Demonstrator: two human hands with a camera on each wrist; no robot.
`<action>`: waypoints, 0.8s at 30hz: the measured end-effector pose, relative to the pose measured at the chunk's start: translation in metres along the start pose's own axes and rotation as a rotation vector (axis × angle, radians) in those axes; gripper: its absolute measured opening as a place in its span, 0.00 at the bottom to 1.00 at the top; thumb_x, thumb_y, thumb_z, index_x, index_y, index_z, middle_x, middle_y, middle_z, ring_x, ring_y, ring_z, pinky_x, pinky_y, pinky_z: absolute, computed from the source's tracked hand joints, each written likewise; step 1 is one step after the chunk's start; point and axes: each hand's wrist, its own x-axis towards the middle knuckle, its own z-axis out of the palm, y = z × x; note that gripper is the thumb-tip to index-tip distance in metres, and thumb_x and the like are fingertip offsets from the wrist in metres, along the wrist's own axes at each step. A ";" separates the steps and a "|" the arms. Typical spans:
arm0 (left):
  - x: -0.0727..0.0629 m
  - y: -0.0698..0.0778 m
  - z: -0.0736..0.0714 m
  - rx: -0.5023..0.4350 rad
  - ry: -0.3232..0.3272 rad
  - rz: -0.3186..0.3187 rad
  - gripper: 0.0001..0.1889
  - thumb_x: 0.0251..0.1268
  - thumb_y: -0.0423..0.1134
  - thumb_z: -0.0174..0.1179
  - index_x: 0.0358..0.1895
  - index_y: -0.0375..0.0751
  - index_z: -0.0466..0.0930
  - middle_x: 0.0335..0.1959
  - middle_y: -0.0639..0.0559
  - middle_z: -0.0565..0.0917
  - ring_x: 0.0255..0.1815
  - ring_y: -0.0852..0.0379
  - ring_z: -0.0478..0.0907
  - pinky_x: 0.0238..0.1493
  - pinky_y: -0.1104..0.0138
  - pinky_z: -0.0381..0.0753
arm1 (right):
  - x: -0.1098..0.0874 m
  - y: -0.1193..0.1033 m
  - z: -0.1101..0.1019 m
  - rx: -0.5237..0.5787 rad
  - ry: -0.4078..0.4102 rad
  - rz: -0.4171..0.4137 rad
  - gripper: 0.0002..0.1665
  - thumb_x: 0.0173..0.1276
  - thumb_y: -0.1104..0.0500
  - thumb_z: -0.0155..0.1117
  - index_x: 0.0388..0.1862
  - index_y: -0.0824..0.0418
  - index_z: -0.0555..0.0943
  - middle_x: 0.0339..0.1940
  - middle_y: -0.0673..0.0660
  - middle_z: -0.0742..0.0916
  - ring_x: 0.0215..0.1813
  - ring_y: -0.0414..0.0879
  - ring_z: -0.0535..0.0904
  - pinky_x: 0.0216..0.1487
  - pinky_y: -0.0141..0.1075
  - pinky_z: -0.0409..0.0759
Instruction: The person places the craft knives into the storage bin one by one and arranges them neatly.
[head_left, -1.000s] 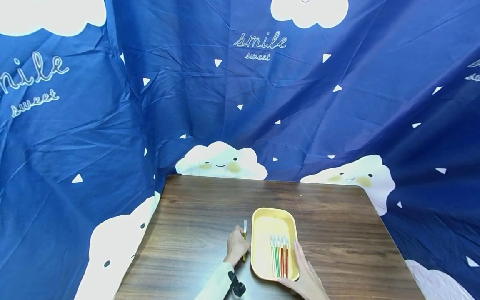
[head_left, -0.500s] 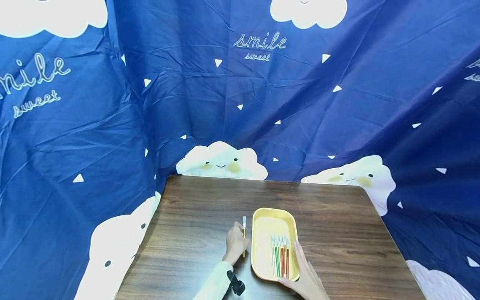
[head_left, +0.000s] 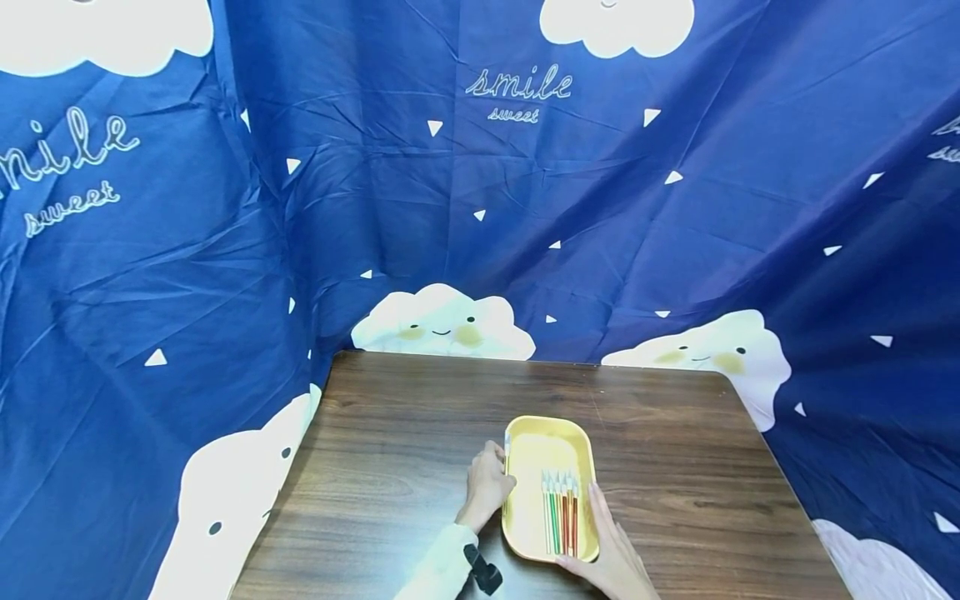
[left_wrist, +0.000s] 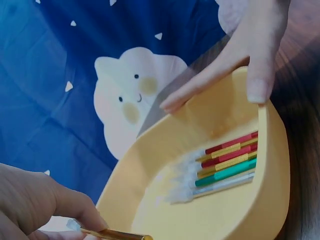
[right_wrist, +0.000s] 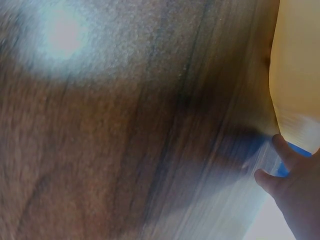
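Observation:
My left hand [head_left: 487, 485] is at the left rim of the yellow tray [head_left: 528, 454], pinching a gold-handled paintbrush [left_wrist: 120, 234] with a clear cap. In the left wrist view the thumb and fingers hold the brush close over the tray's edge. Inside the tray several capped paintbrushes [head_left: 560, 521] lie side by side on the right, with red, gold, green and white handles. My right hand [head_left: 615, 550] grips the tray's near right corner. Its thumb is on the rim in the left wrist view, and a finger stretches along the side.
The tray stands on a dark wood-grain table [head_left: 420, 400]. Behind and beside it hangs a blue cloth [head_left: 420, 200] printed with clouds and white triangles. A white sleeve [head_left: 442, 562] with a black strap [head_left: 483, 571] covers my left wrist.
My left hand has carried the gold paintbrush rightward, from the table beside the tray to the tray's left rim. My right hand, the tray and the brushes in it have stayed put.

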 end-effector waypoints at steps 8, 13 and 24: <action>-0.008 0.009 0.009 -0.073 -0.042 0.047 0.20 0.40 0.19 0.68 0.41 0.37 0.78 0.24 0.52 0.79 0.25 0.57 0.74 0.29 0.62 0.78 | -0.002 -0.001 0.000 -0.002 -0.003 0.031 0.78 0.52 0.27 0.80 0.89 0.53 0.46 0.86 0.63 0.60 0.77 0.70 0.66 0.67 0.74 0.65; -0.010 -0.005 0.029 -0.078 -0.034 0.102 0.20 0.40 0.19 0.65 0.41 0.38 0.78 0.22 0.56 0.76 0.23 0.59 0.72 0.27 0.64 0.76 | -0.002 -0.001 0.001 0.002 -0.005 0.040 0.78 0.52 0.27 0.79 0.89 0.53 0.46 0.87 0.63 0.60 0.77 0.70 0.66 0.68 0.74 0.65; -0.010 -0.017 0.059 -0.039 -0.052 0.075 0.21 0.38 0.16 0.62 0.40 0.35 0.78 0.21 0.55 0.74 0.25 0.56 0.72 0.29 0.63 0.78 | -0.003 0.000 0.000 -0.010 0.019 0.005 0.78 0.52 0.27 0.80 0.89 0.54 0.46 0.86 0.63 0.60 0.76 0.73 0.67 0.66 0.73 0.67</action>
